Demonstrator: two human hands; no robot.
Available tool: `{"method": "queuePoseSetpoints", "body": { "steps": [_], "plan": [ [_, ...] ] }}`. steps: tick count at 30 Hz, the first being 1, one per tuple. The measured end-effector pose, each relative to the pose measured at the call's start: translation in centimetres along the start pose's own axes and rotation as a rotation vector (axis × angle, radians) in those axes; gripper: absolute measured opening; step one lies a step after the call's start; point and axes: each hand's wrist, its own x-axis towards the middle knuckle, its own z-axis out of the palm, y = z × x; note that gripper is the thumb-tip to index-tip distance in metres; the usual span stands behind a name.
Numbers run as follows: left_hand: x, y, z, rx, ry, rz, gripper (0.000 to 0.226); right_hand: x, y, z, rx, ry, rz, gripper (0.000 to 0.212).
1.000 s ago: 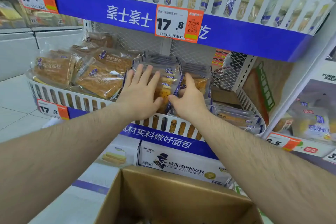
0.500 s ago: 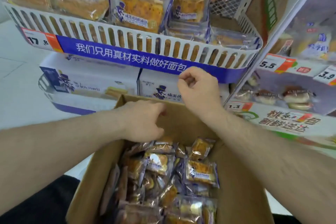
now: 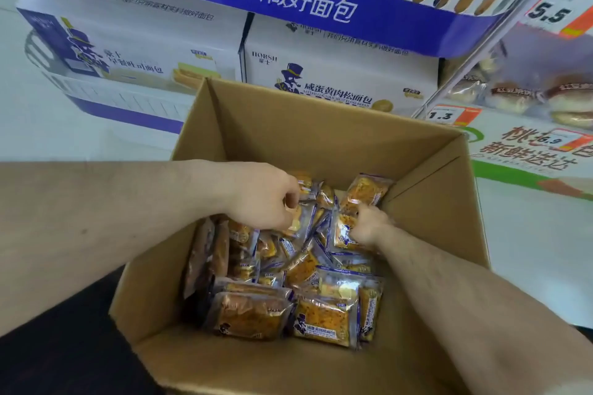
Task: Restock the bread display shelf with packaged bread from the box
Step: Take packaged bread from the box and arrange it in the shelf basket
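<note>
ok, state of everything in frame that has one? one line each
cardboard box: open, partly full of bread packets
left hand: in the box, fingers curled on a packet
right hand: in the box, gripping a packet
bread packets: sealed, in a loose pile
display shelf: stocked behind its slotted front
white cartons: closed

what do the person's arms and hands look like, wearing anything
Both forearms are bare and hairy, with no sleeves in view. The left hand and right hand wear no gloves, and no watch, ring or wristband shows.
</note>
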Motion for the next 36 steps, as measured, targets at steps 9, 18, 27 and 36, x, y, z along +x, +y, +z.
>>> {"method": "queuePoseSetpoints", "body": {
  "steps": [9,18,27,36],
  "plan": [
    [1.2,0.1,1.3,-0.06,-0.126,0.004,0.032,2.3,0.2,0.3,-0.367,-0.061,-0.055,0.064],
    [1.1,1.0,1.4,-0.038,-0.178,0.01,0.031,-3.4,-3.3,-0.1,-0.256,-0.466,-0.362,0.054],
    [0.2,0.4,1.1,-0.019,-0.158,0.008,0.032,-6.8,-3.4,6.7,-0.366,-0.646,-0.235,0.096],
    [-0.1,-0.2,0.0,-0.053,-0.075,0.015,0.032,-7.0,-1.0,2.9,-0.102,-0.663,-0.095,0.091]
  ]
}}
